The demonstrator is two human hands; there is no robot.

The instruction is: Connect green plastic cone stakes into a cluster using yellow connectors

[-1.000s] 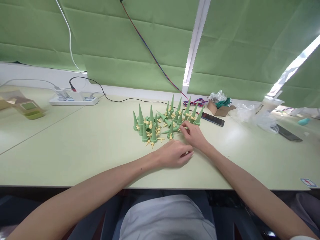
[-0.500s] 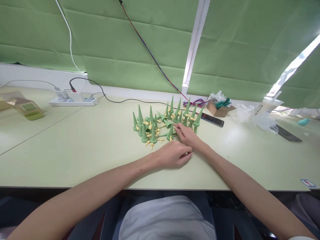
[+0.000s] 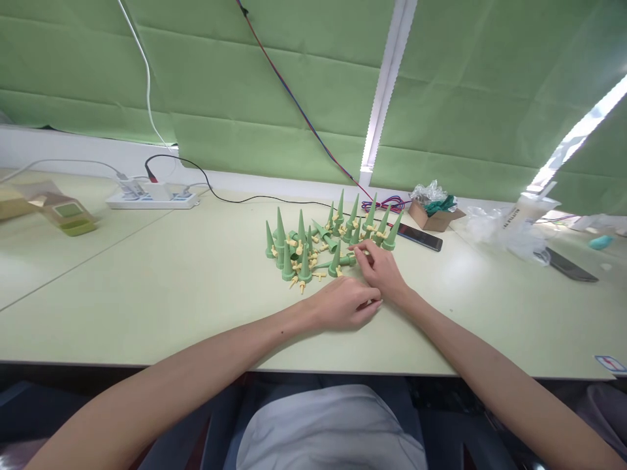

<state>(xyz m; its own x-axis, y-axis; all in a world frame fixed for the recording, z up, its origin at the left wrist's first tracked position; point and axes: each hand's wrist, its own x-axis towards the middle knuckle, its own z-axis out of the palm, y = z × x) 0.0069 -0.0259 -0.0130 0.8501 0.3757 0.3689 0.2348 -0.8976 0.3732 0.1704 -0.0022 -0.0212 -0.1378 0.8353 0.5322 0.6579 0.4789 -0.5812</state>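
Green plastic tapered cone [image 3: 348, 260] lay on side on pale flat table [image 3: 186, 287], left of right hand [image 3: 381, 267]; long axis roughly left-right, tip left, base just beside hand. Right hand nearer, bunched, grip unclear. Left hand [image 3: 347, 304] loosely curled, contents hidden.

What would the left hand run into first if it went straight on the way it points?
Most likely the person's own right hand, near the wrist. The left hand points sideways toward it, and the two look very close; whether they already touch is hard to tell.
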